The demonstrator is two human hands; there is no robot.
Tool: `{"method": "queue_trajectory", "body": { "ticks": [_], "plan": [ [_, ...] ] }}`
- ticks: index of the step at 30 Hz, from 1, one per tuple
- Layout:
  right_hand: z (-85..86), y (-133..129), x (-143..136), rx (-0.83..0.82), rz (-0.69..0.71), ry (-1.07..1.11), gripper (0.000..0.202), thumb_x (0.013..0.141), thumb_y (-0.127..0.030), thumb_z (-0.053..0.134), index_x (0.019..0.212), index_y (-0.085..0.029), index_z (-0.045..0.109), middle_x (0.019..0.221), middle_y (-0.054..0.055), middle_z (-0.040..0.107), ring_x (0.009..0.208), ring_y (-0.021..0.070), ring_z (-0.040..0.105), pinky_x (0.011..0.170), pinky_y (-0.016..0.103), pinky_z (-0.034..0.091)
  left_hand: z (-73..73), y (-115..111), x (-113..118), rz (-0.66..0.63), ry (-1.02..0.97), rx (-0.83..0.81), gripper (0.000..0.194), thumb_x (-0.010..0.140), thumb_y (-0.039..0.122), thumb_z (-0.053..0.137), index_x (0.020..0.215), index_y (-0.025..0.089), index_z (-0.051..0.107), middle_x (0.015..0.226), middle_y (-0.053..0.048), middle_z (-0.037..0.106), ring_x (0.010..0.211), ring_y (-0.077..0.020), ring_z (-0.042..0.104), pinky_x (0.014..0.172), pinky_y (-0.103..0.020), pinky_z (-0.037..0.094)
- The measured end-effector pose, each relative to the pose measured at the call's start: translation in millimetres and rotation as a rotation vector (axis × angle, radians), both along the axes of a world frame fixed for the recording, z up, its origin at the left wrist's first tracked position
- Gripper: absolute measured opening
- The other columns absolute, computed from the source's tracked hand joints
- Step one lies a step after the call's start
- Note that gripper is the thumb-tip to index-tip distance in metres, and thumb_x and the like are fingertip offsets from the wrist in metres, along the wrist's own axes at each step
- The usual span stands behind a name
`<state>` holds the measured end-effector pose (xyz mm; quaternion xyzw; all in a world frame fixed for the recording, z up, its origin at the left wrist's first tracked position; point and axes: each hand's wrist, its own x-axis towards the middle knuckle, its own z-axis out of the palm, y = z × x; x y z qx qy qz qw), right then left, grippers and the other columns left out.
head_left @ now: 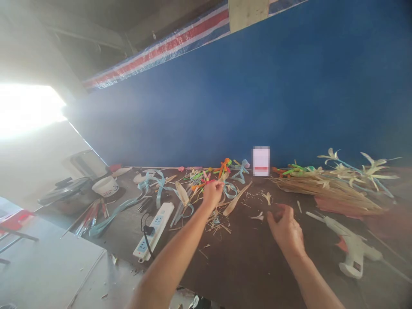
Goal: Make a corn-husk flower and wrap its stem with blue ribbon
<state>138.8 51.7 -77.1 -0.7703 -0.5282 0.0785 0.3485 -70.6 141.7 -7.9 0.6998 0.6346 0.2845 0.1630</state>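
Note:
My left hand point(213, 192) reaches into the pile of craft pieces, its fingers pinched together beside colourful bits and dried husks; what they hold, if anything, is too small to tell. My right hand point(286, 227) hovers over the dark table point(244, 266) with its thumb and fingers apart and nothing visible between them. A small pale husk flower point(267, 197) and a white petal piece point(258, 216) lie just left of it. An orange twisted figure point(224, 166) and a light blue one point(240, 170) are behind my left hand.
A white power strip point(154, 231) with a black plug lies left of my left forearm. A glue gun point(350, 244) rests at the right, below dried husks point(328, 189). Blue ribbon point(117, 212), a white bowl point(105, 187) and a lidded pot point(69, 195) are at the left.

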Motion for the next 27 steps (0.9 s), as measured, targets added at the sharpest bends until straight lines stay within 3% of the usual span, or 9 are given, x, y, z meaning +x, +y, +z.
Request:
{"method": "queue_trajectory", "body": {
  "ticks": [3,7,14,19,21,23,25,27],
  "plan": [
    [0.1,-1,-3,0.078,0.052,0.044,0.033,0.073,-0.034,0.041,0.102,-0.018,0.044,0.069,0.002,0.061,0.057,0.0182,0.057,0.050,0.025,0.035,0.7,30,-13,0.020,0.113,-0.058,0.018,0.073,0.019,0.049,0.073,0.016,0.066,0.079,-0.010,0.066,0.080,-0.0215,0.058,0.074,-0.031,0.039],
    [-4.3,2,-1,0.169,0.076,0.120,0.024,0.073,-0.032,0.042,0.090,-0.018,0.051,0.071,0.004,0.062,0.062,0.0186,0.058,0.056,0.025,0.038,-7.6,46,-9,-0.007,0.199,-0.115,0.012,0.068,0.017,0.055,0.062,0.015,0.065,0.075,-0.013,0.065,0.083,-0.0257,0.057,0.076,-0.034,0.038],
    [-1.7,1,-3,0.233,0.192,0.137,0.026,0.079,-0.035,0.037,0.087,-0.018,0.056,0.079,0.005,0.062,0.069,0.0174,0.057,0.063,0.025,0.040,0.4,45,4,-0.060,0.152,-0.098,0.012,0.069,0.021,0.055,0.070,0.016,0.066,0.082,-0.011,0.065,0.088,-0.0233,0.055,0.080,-0.032,0.037],
    [10.5,-5,-35,0.195,0.419,-0.144,0.031,0.074,-0.037,0.048,0.101,-0.022,0.054,0.093,0.007,0.056,0.086,0.0224,0.051,0.073,0.032,0.038,13.5,30,15,-0.171,0.032,-0.058,0.022,0.074,0.027,0.049,0.081,0.016,0.066,0.079,-0.006,0.066,0.074,-0.0171,0.058,0.070,-0.026,0.041],
    [14.5,-5,-53,0.160,0.479,-0.277,0.035,0.072,-0.032,0.053,0.105,-0.023,0.052,0.100,0.009,0.053,0.091,0.0246,0.047,0.075,0.034,0.036,22.7,21,19,-0.242,-0.023,-0.055,0.025,0.074,0.027,0.047,0.087,0.016,0.065,0.076,-0.004,0.066,0.066,-0.0141,0.058,0.063,-0.024,0.042],
    [16.3,-3,-65,0.091,0.496,-0.378,0.027,0.073,-0.026,0.052,0.099,-0.022,0.054,0.098,0.009,0.053,0.090,0.0250,0.046,0.073,0.035,0.035,39.2,14,16,-0.365,-0.083,-0.056,0.027,0.074,0.028,0.046,0.090,0.014,0.064,0.071,-0.003,0.066,0.056,-0.0109,0.056,0.057,-0.022,0.041],
    [15.7,3,-67,0.025,0.505,-0.449,0.015,0.076,-0.021,0.047,0.086,-0.021,0.057,0.089,0.008,0.055,0.086,0.0237,0.047,0.070,0.034,0.034,65.0,8,3,-0.519,-0.055,-0.047,0.026,0.071,0.029,0.052,0.088,0.015,0.065,0.066,-0.002,0.065,0.051,-0.0087,0.054,0.054,-0.021,0.040],
    [13.7,9,-58,-0.010,0.517,-0.504,0.015,0.078,-0.017,0.043,0.077,-0.020,0.058,0.081,0.007,0.056,0.082,0.0221,0.048,0.068,0.032,0.032,99.0,5,-26,-0.510,0.105,0.027,0.028,0.067,0.034,0.055,0.086,0.015,0.065,0.070,-0.001,0.064,0.057,-0.0093,0.056,0.061,-0.022,0.040]
  ]
}}
